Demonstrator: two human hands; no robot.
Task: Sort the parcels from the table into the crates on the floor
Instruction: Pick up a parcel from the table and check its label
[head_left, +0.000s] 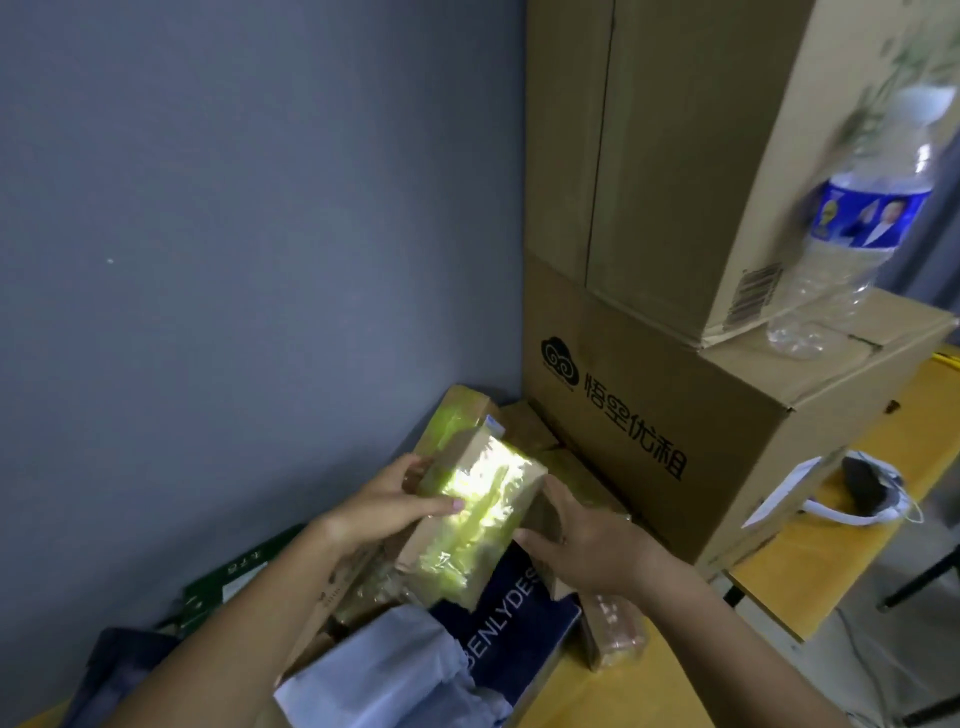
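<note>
Left hand (387, 506) and right hand (582, 545) both grip glossy tape-wrapped cardboard parcel (475, 512), raised above parcel pile on yellow table (670, 691). Navy pouch (511, 618) reads "BENLYDES". Stacked carton (660, 426) printed "悟空优租". Crumpled clear plastic bottle (852, 228), blue label.

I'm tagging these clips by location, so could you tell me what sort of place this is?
Probably a stockroom or packing corner: large stacked cartons, taped parcels heaped on a yellow table.

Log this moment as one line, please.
step: pick parcel | left hand: holds parcel | right hand: holds parcel | parcel: lifted over pile on table | crates: not in view
</note>
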